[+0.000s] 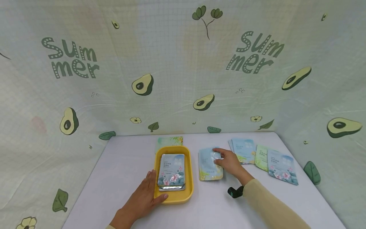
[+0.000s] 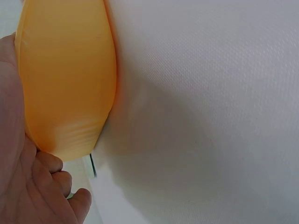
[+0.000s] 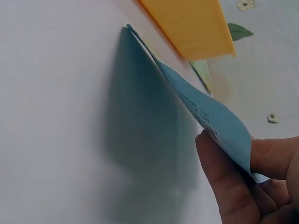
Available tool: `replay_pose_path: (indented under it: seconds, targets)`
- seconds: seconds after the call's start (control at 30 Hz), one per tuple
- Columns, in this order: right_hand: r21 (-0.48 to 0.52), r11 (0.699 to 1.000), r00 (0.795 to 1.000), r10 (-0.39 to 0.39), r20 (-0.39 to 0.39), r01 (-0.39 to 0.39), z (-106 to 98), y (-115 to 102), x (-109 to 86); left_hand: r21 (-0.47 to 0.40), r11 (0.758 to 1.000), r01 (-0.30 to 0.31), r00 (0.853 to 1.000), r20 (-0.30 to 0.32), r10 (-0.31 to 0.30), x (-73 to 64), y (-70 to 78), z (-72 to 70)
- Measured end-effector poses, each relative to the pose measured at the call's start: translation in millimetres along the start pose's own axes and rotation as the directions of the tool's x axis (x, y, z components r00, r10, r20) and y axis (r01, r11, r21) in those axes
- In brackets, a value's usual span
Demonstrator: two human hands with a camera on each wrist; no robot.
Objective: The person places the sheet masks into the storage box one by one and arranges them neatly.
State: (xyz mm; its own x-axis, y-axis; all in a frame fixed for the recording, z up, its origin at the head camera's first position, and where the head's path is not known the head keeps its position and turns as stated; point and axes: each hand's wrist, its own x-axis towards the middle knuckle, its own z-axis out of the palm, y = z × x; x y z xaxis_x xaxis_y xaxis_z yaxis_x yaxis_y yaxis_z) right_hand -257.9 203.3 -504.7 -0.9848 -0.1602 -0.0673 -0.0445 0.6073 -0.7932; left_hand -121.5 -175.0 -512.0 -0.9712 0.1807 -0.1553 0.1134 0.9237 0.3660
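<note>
My right hand [image 1: 230, 162] pinches a light-blue sachet [image 1: 208, 162] at its right edge, thumb on one face and fingers on the other. In the right wrist view the sachet [image 3: 201, 105] is tilted, its held edge raised above the table and its far end low. My left hand [image 1: 144, 195] holds the near left corner of a yellow tray [image 1: 187, 190], fingers along the left side and thumb at the near rim. Inside the tray lies a stack of sachets, the top one [image 1: 171, 168] printed with pink lotus flowers. The left wrist view shows the tray's outer wall [image 2: 70, 84].
A green sachet [image 1: 168, 141] lies behind the tray, partly covered by it. To the right lie overlapping blue sachets [image 1: 243, 149], a green one [image 1: 261, 156] and a lotus-printed one [image 1: 282, 167]. A printed cloth [image 1: 171, 57] hangs behind the white table [image 1: 120, 165].
</note>
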Motion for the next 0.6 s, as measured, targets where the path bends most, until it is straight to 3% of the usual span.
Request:
replay_pose_path:
  seconds: [0.17, 0.3, 0.47, 0.6]
  targets:
    - [0.003, 0.999, 0.999, 0.033, -0.026, -0.032, 1.4, 3.5, -0.4, -0.010, 1.000, -0.005, 1.000, 0.009, 0.005, -0.5, 1.5, -2.5]
    - [0.104, 0.992, 0.997, 0.072, -0.015, -0.070, 1.5, 5.5, 0.0, -0.008, 1.000, -0.014, 1.000, 0.009, 0.014, -0.7, 1.3, -2.8]
    - [0.312, 0.943, 0.993, 0.110, 0.040, -0.117, 0.4, 6.7, -1.2, -0.002, 1.000, -0.024, 1.000, -0.002, 0.024, -0.5, 0.0, -1.3]
    - [0.386, 0.908, 0.987, 0.154, 0.050, -0.161, -0.7, 0.7, -3.7, 0.000, 0.999, -0.036, 0.999, -0.009, 0.036, -1.1, -0.8, -1.0]
